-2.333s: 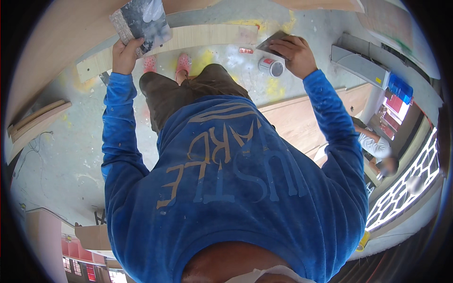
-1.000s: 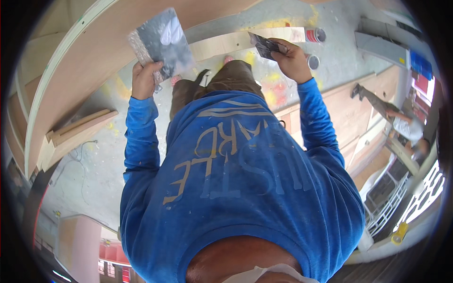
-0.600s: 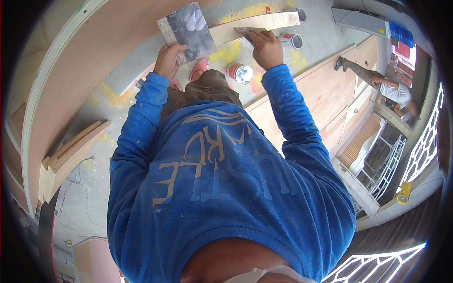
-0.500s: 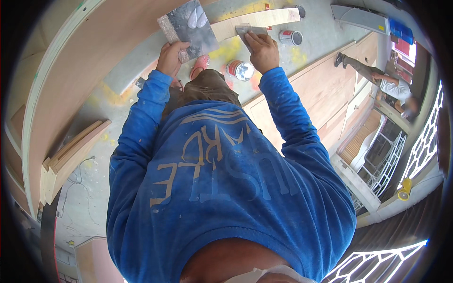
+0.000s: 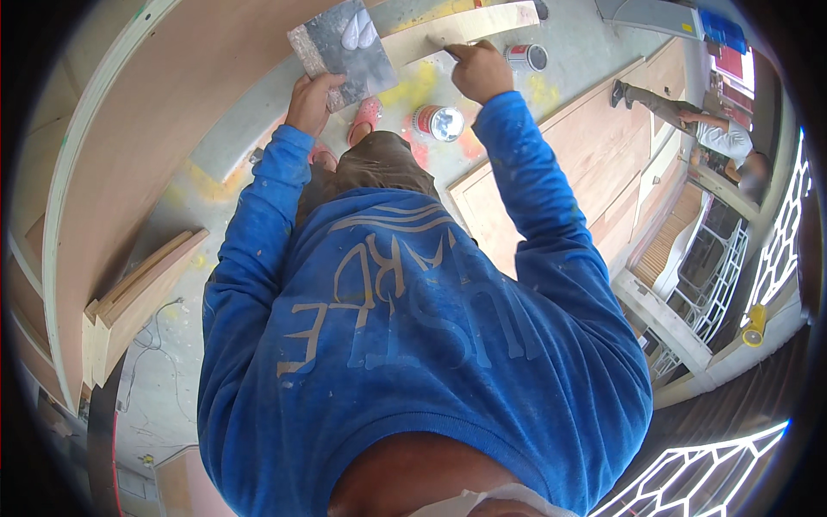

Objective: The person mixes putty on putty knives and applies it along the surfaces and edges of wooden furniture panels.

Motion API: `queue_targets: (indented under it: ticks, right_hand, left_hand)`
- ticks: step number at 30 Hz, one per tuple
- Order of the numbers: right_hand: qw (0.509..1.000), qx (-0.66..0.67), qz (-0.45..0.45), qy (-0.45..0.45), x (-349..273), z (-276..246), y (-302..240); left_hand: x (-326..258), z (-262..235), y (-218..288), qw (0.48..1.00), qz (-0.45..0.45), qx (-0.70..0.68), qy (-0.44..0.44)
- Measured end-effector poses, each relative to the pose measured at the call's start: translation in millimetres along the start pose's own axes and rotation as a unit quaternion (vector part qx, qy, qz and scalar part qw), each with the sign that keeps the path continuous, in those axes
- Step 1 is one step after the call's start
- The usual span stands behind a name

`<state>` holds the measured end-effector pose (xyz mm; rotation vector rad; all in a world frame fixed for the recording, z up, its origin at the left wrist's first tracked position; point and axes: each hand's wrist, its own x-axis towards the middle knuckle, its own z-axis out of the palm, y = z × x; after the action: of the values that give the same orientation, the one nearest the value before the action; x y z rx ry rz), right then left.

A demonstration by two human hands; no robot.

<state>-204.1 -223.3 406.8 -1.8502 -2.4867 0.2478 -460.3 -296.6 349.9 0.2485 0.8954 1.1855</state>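
Note:
My left hand grips the lower left edge of a grey flat board, with its thumb on the top face. Two white dabs of paste sit near the board's far edge. My right hand is closed on a putty knife, whose blade shows only as a narrow sliver. The knife's tip is over the curved pale wooden strip, seemingly against it; I cannot tell for certain that they touch. My fingers hide the knife's handle.
Paint cans stand beyond my feet, one near my pink clog, another farther right. A large curved wooden panel rises at left, near stacked boards. Wooden panels lie at right; another person is beyond them.
My right hand has moved slightly up and left. The putty knife has turned from showing its broad blade to nearly edge-on, over the wooden strip. The left hand and board stay almost still.

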Motion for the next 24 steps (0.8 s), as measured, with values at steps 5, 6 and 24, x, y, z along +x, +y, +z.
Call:
queue_targets:
  ticks: [5,6,24]
  right_hand:
    - [0.985,-0.045,-0.161,0.031,-5.0,-27.9,30.8]
    - [0.962,-0.077,-0.246,0.088,-1.2,-30.0,36.1]
    - [0.998,-0.012,-0.032,-0.053,50.8,-17.9,26.2]
  left_hand:
    - [3.4,-2.1,-1.3,1.000,-0.003,-0.015,0.009]
    - [4.1,-3.3,-1.4,1.000,0.002,-0.012,0.005]
    - [5.4,-7.2,3.3,0.996,0.023,0.012,0.083]
